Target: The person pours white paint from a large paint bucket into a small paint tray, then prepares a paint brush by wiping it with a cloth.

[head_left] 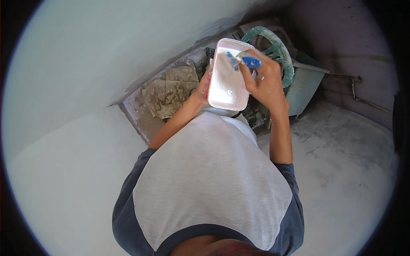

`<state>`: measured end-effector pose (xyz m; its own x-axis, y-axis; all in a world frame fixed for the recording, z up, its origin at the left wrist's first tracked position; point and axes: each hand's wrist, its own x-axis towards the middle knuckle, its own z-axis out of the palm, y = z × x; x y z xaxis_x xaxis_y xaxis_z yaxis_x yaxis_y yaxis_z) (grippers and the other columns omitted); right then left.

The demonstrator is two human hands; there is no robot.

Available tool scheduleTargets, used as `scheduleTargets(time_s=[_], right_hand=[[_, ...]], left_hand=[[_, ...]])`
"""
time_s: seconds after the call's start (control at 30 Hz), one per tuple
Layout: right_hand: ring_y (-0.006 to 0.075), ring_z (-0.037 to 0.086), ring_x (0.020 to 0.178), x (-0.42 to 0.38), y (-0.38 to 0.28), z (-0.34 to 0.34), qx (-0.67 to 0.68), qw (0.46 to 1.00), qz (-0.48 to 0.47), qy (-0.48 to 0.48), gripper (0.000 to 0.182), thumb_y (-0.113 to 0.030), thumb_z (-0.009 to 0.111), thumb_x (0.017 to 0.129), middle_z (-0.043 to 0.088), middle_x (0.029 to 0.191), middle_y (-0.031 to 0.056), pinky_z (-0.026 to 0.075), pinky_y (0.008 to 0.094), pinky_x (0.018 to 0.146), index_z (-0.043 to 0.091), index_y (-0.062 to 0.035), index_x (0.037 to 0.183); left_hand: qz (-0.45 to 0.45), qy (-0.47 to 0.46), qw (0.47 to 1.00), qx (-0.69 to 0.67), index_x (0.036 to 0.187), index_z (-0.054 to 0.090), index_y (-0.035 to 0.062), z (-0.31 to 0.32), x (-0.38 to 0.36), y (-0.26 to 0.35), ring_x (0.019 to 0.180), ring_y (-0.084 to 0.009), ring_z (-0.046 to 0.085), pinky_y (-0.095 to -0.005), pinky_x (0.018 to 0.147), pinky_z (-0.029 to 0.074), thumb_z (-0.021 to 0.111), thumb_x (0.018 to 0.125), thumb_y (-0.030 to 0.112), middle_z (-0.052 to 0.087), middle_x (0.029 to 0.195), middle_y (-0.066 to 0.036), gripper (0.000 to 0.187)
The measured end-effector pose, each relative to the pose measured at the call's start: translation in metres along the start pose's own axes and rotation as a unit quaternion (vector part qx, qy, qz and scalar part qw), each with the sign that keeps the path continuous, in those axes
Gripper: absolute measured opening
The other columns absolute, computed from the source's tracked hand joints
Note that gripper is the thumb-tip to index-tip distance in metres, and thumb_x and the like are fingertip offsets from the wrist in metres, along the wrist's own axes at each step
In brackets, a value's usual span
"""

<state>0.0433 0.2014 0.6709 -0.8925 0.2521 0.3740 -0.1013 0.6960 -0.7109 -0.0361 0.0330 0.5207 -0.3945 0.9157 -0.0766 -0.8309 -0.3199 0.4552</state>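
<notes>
My left hand [204, 88] is closed on the left side of a rectangular white plastic tub [228, 106], its fingers partly hidden by the tub. White paint [228, 87] with a glossy surface lies inside. In my right hand [269, 83] is a paintbrush [252, 62] with a blue handle, gripped between thumb and fingers. The brush's head is over the upper part of the tub, near the paint. White specks dot the back of my right hand.
Beyond the tub stands a green plastic chair [282, 49] marked with paint, beside a grey-green bin-like container [305, 87]. A crumpled, stained cloth or sack [171, 91] lies at left. Pale wall [85, 55] rises on the left; pipes [369, 102] run along the right wall.
</notes>
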Motion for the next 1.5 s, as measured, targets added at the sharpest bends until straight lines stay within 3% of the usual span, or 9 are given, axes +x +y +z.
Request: scheduleTargets(time_s=[0.1, 0.17, 0.43, 0.57, 0.7, 1.03, 1.1, 1.3, 1.5], right_hand=[[0.0357, 0.068, 0.068, 0.001, -0.013, -0.009, -0.027, 0.997, 0.077, -0.019, 0.02, -0.004, 0.068, 0.087, 0.068, 0.085, 0.0221, 0.054, 0.0394, 0.065, 0.069, 0.0048, 0.105], [0.035, 0.068, 0.066, -0.007, -0.015, -0.01, -0.034, 0.998, 0.052, -0.032, 0.018, -0.004, 0.068, 0.087, 0.067, 0.082, 0.0215, 0.053, 0.0393, 0.063, 0.068, 0.0047, 0.102], [0.0345, 0.07, 0.071, -0.019, -0.033, 0.02, 0.05, 0.994, 0.061, -0.075, 0.012, -0.004, 0.07, 0.085, 0.067, 0.078, 0.0192, 0.054, 0.0382, 0.067, 0.07, 0.0035, 0.094], [0.0373, 0.068, 0.067, 0.0, -0.011, 0.026, -0.012, 1.0, -0.014, -0.006, 0.021, -0.006, 0.069, 0.087, 0.068, 0.086, 0.0232, 0.053, 0.0405, 0.065, 0.069, 0.0053, 0.105], [0.0384, 0.069, 0.071, 0.007, -0.015, 0.016, -0.053, 0.997, 0.054, -0.019, 0.025, -0.006, 0.069, 0.087, 0.068, 0.087, 0.0233, 0.054, 0.0422, 0.067, 0.069, 0.004, 0.11], [0.0391, 0.067, 0.069, -0.007, -0.062, 0.048, 0.045, 0.991, 0.09, -0.085, 0.015, -0.004, 0.07, 0.085, 0.066, 0.082, 0.0227, 0.053, 0.0404, 0.066, 0.069, 0.0051, 0.097], [0.0362, 0.068, 0.065, 0.004, -0.053, 0.057, 0.041, 0.997, 0.047, -0.052, 0.019, -0.001, 0.069, 0.084, 0.066, 0.082, 0.0225, 0.052, 0.0406, 0.061, 0.07, 0.0052, 0.102], [0.0383, 0.068, 0.067, 0.029, -0.033, 0.065, -0.051, 0.997, 0.062, 0.007, 0.027, -0.006, 0.072, 0.087, 0.068, 0.089, 0.0254, 0.054, 0.042, 0.064, 0.069, 0.0053, 0.111], [0.0355, 0.068, 0.065, 0.011, -0.056, 0.066, -0.079, 0.994, 0.056, -0.042, 0.026, -0.006, 0.071, 0.087, 0.067, 0.09, 0.0222, 0.054, 0.0431, 0.063, 0.068, 0.0041, 0.111]], left_hand=[[0.018, -0.02, 0.999, 0.018, 0.161, 0.032, 0.0143, -0.017, -0.002, -0.003, 0.135, -0.029, 0.058, -0.0519, 0.113, 0.049, 0.038, 0.104, 0.068, 0.049, 0.156, -0.013, 0.078], [-0.04, -0.025, 0.99, -0.137, 0.16, 0.034, 0.0145, -0.011, -0.002, 0.004, 0.134, -0.0288, 0.059, -0.0518, 0.112, 0.05, 0.04, 0.103, 0.068, 0.05, 0.154, -0.013, 0.078], [-0.017, 0.043, 0.996, -0.08, 0.158, 0.038, 0.0154, -0.023, -0.005, -0.005, 0.132, -0.0263, 0.06, -0.047, 0.113, 0.049, 0.044, 0.105, 0.062, 0.054, 0.151, -0.01, 0.071], [0.006, 0.012, 0.999, -0.041, 0.159, 0.037, 0.0157, -0.023, -0.012, -0.002, 0.134, -0.0258, 0.059, -0.0479, 0.112, 0.05, 0.045, 0.105, 0.061, 0.053, 0.152, -0.01, 0.071], [0.025, 0.001, 1.0, -0.011, 0.16, 0.036, 0.0154, -0.02, -0.014, 0.009, 0.135, -0.0254, 0.058, -0.0486, 0.113, 0.05, 0.045, 0.104, 0.063, 0.053, 0.153, -0.01, 0.073], [-0.032, 0.034, 0.993, -0.105, 0.157, 0.041, 0.0145, -0.046, -0.011, 0.029, 0.133, -0.025, 0.059, -0.0473, 0.113, 0.049, 0.042, 0.106, 0.061, 0.056, 0.149, -0.011, 0.07], [-0.04, -0.023, 0.994, -0.094, 0.158, 0.04, 0.0146, -0.051, -0.014, 0.033, 0.133, -0.0246, 0.059, -0.0461, 0.113, 0.05, 0.041, 0.107, 0.06, 0.056, 0.149, -0.011, 0.068], [-0.021, 0.057, 0.998, 0.014, 0.159, 0.037, 0.0127, -0.044, -0.023, 0.055, 0.134, -0.0299, 0.059, -0.0492, 0.112, 0.051, 0.051, 0.101, 0.06, 0.051, 0.154, -0.013, 0.076], [-0.047, -0.014, 0.996, -0.078, 0.157, 0.041, 0.0137, -0.052, -0.024, 0.083, 0.132, -0.0281, 0.061, -0.0505, 0.111, 0.051, 0.039, 0.106, 0.063, 0.055, 0.15, -0.012, 0.071]])
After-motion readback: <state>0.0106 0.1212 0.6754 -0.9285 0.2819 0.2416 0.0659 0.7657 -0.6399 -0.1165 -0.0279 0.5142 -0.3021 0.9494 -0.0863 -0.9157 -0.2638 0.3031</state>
